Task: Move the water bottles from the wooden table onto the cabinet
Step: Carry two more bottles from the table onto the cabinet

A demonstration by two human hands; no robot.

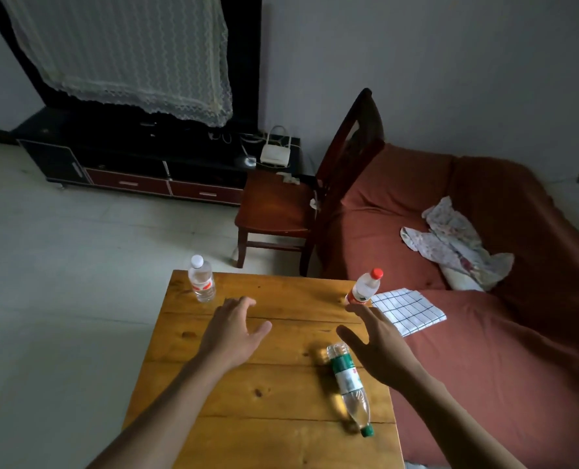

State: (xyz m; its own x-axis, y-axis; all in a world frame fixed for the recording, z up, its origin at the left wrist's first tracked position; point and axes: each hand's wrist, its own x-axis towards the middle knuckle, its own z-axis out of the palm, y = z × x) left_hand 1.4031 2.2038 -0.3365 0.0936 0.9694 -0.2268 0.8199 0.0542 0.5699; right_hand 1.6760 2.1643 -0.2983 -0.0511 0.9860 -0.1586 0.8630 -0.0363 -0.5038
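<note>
Three water bottles are on the wooden table (247, 401). A white-capped bottle (201, 279) stands upright at the far left corner. A red-capped bottle (364, 288) stands at the far right corner. A green-capped bottle (349, 387) lies on its side near the right edge. My left hand (234, 328) hovers open over the table, a little short of the white-capped bottle. My right hand (376, 346) is open with spread fingers, just below the red-capped bottle and above the lying one. Neither hand holds anything. The dark cabinet (139, 154) stands against the far wall.
A wooden chair (281, 204) stands between the table and the cabinet. A bed with a red cover (484, 333) runs along the right, with a checked cloth (408, 311) and a floral cloth on it. A white router (274, 154) sits on the cabinet's right end.
</note>
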